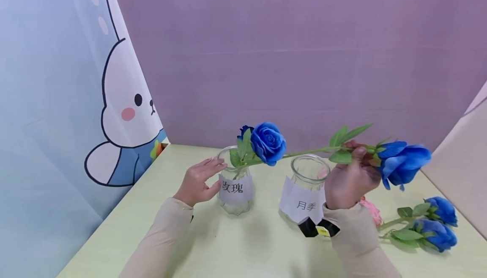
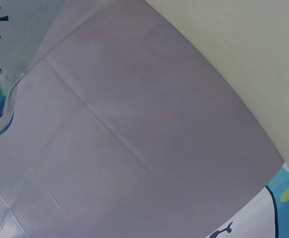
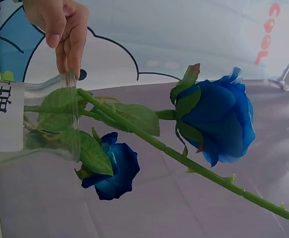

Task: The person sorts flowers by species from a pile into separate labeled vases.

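My left hand (image 1: 201, 180) rests its fairly straight fingers at the rim of the left glass jar (image 1: 235, 208), which bears a white paper label (image 1: 243, 190). Two blue roses (image 1: 268, 143) lean out of that jar, green leaves at its mouth. With bent fingers my right hand (image 1: 354, 180) pinches another blue rose (image 1: 404, 163) just below its bloom. This rose lies nearly level, bloom to the right; its thorny stem (image 3: 208, 174) slopes to the left jar, the cut end right at the rim in the right wrist view.
A second glass jar (image 1: 310, 180) with a white label stands beside my right wrist. Two more blue roses (image 1: 435, 233) lie at the table's right, near a pink flower (image 1: 373, 212) partly hidden by my sleeve. A purple curtain (image 1: 285, 58) hangs behind the table.
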A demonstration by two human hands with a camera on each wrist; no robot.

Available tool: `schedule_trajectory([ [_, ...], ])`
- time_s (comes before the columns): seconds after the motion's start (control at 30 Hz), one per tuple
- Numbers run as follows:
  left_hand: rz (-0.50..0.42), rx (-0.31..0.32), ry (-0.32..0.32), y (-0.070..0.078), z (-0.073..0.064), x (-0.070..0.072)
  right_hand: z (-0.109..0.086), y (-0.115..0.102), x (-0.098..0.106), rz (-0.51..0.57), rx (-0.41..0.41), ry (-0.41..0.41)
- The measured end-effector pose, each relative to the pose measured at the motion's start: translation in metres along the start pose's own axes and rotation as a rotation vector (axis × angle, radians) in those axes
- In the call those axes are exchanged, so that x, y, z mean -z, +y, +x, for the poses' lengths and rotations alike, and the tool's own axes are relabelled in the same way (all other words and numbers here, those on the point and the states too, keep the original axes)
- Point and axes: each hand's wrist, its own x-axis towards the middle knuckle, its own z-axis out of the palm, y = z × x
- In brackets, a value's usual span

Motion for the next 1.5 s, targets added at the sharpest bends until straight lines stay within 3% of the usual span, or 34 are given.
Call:
schedule_trajectory([
  [0.23, 0.011, 0.002, -0.003, 0.001, 0.000, 0.000, -0.003, 0.001, -0.003, -0.019, 0.109, -0.070],
  [0.4, 0.005, 0.003, -0.002, 0.001, 0.000, 0.001, -0.002, 0.000, -0.007, 0.014, 0.181, -0.069],
  [0.63, -0.008, -0.003, -0.001, 0.000, -0.001, 0.004, -0.011, -0.001, -0.015, 0.065, 0.153, -0.043],
  [0.9, -0.029, -0.013, 0.006, -0.002, -0.004, 0.008, -0.030, 0.002, -0.009, -0.048, 0.195, -0.216],
  [1.17, -0.026, -0.009, 0.011, -0.002, -0.006, 0.009, -0.037, 0.009, -0.008, -0.133, 0.252, -0.317],
  [1.3, -0.030, -0.003, 0.009, -0.002, -0.006, 0.009, -0.037, 0.012, -0.005, -0.082, 0.229, -0.383],
  [1.5, -0.036, -0.007, 0.008, -0.002, -0.006, 0.008, -0.034, 0.010, -0.002, 0.009, 0.110, -0.461],
])
